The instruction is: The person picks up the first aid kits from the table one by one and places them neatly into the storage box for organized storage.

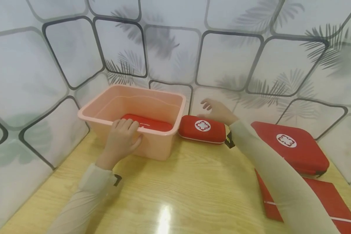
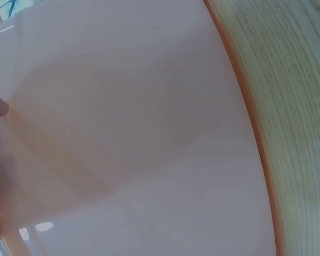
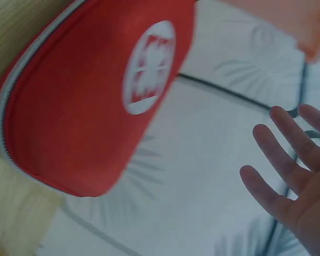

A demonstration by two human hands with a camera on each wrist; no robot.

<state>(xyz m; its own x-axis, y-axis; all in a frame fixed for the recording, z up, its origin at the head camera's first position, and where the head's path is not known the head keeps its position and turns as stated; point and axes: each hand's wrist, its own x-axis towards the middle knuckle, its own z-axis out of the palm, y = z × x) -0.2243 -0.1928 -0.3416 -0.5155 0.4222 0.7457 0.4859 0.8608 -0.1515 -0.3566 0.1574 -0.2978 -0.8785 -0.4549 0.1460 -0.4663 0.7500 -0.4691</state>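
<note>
My left hand grips the near rim of a pink plastic basin, fingers hooked over the edge and thumb against the outer wall. Inside the basin lies a red item with white lettering, partly hidden by the rim and the hand. Just right of the basin sits a small red zippered case with a white round emblem. Above and behind that case hovers my right hand, its fingers spread apart and holding nothing in the right wrist view. The left wrist view shows mostly the basin wall.
At the right stands a larger red case with the same kind of emblem. A flat red item with a pale stripe lies before it, partly covered by my right sleeve. A patterned wall backs the wooden table.
</note>
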